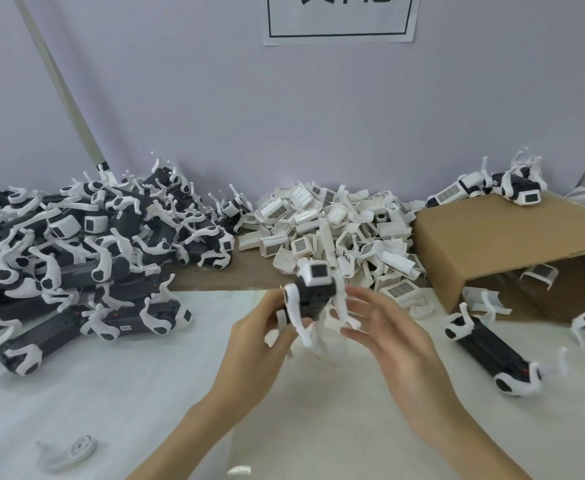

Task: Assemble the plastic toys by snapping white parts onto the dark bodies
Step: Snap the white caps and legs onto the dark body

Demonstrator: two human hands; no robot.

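Note:
In the centre, above the white work surface, I hold a dark toy body (pixel 315 296) with a white head cap and white legs fitted. My left hand (pixel 265 337) grips its left side, thumb curled over a white leg. My right hand (pixel 384 327) is at its right side, fingers stretched toward a white leg; motion blur hides whether they pinch it. A pile of loose white parts (pixel 336 223) lies just behind. A large heap of black-and-white toys (pixel 86 244) fills the left.
A cardboard box (pixel 498 244) lies on its side at the right, with toys on top of it. Another dark toy (pixel 491 351) lies to the right of my hands. A single white part (pixel 72 452) sits at the lower left. A wall closes the back.

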